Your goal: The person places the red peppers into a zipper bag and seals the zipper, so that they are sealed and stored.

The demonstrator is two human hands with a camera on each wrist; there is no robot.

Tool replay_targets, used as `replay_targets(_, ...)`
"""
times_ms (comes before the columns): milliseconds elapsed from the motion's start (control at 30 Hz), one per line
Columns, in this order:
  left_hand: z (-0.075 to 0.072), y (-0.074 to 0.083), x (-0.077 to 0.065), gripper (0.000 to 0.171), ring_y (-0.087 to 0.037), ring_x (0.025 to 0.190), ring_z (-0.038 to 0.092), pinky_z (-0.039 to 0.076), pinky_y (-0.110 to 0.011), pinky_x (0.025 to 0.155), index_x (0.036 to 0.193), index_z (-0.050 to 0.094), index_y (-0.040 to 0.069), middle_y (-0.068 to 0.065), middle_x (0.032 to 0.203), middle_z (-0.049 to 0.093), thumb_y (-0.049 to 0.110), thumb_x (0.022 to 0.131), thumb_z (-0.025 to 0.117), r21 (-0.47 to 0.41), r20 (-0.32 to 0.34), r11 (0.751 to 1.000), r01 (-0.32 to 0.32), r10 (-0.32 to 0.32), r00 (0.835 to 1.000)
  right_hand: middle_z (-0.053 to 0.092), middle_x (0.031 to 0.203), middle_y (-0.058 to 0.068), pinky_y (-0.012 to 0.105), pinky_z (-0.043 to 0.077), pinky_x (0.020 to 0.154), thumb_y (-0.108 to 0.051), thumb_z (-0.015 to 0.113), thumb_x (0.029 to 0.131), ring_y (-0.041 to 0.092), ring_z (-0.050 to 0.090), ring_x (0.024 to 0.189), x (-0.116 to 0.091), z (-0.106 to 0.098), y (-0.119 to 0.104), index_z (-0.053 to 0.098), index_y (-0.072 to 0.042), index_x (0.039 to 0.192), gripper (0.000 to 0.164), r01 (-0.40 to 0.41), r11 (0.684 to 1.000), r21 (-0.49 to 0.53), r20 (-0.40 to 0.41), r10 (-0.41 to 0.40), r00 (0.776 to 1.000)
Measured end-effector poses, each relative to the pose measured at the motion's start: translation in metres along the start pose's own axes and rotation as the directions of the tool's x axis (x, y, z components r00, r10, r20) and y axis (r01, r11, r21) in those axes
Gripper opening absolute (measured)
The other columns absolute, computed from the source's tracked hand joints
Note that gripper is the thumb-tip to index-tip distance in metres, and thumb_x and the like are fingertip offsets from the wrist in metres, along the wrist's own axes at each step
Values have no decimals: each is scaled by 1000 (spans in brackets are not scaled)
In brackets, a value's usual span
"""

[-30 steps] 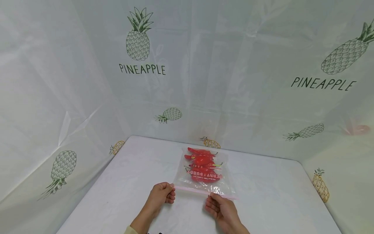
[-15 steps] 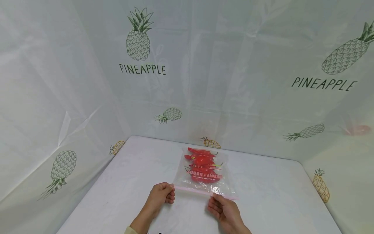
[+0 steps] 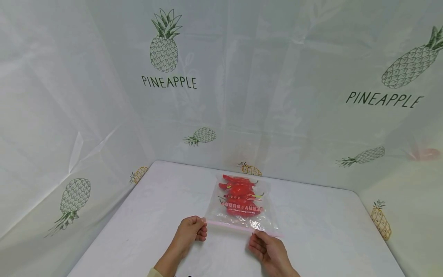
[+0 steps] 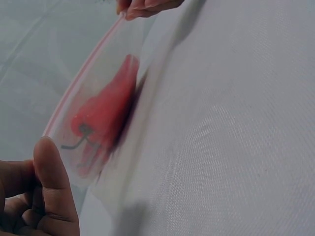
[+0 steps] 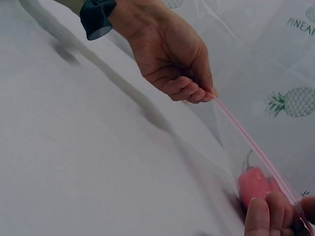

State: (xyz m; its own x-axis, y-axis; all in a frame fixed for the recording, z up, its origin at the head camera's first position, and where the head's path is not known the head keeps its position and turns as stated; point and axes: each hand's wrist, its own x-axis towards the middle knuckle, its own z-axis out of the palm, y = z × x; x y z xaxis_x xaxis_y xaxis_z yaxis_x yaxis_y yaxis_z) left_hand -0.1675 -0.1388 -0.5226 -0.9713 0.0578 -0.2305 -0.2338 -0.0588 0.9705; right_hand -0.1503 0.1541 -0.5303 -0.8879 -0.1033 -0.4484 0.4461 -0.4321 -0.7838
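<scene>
A clear zip bag (image 3: 270,219) with a pink zip strip and reversed lettering lies on the table, its mouth toward me. Inside it are several red peppers (image 3: 239,190) with green stems. My left hand (image 3: 189,232) pinches the strip's left corner between thumb and forefinger, the other fingers curled. Farther right, short of the right corner, my right hand (image 3: 270,250) pinches the same strip. From the left wrist, the zip strip (image 4: 81,73) looks taut and lifted off the table between both hands. Only the fingertips of the right hand (image 5: 273,216) show in its own wrist view.
A white table (image 3: 155,200) with rounded far corners carries the bag near its middle. White sheeting printed with pineapples (image 3: 221,96) stands behind it and along the sides. A dark band (image 5: 97,18) circles the left wrist.
My right hand has slid a little to the right along the zip strip, still pinching it. The left hand stays at its corner, and the peppers have not moved.
</scene>
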Motion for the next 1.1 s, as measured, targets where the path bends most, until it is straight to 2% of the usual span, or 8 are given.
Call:
replay_targets(533, 1, 3, -2, 29, -11, 66, 64, 61, -22, 61, 94, 64, -7, -3, 77, 64, 18, 109, 60, 0, -9, 1000, -3, 3, 1000, 78, 86, 5, 34, 67, 84, -17, 64, 105, 14, 76, 81, -4, -6, -4, 74, -4, 94, 20, -10, 1000, -1, -47, 10, 999)
replay_targets(800, -1, 0, 1, 28, -13, 66, 64, 61, -23, 60, 94, 65, -6, -4, 77, 64, 18, 109, 59, 15, -28, 1000, 1, -1, 1000, 78, 90, 8, 37, 67, 86, -20, 65, 105, 17, 76, 84, -3, -10, -6, 72, 0, 103, 21, -18, 1000, -8, -119, 17, 993)
replay_targets(1100, -2, 1, 2, 29, -13, 66, 64, 61, -24, 60, 94, 65, -6, -4, 77, 64, 17, 109, 59, 33, -55, 999, 4, -2, 999, 77, 93, 9, 38, 66, 87, -21, 66, 105, 18, 76, 86, -2, -16, -10, 66, 4, 114, 27, -27, 1000, -13, -155, 24, 988)
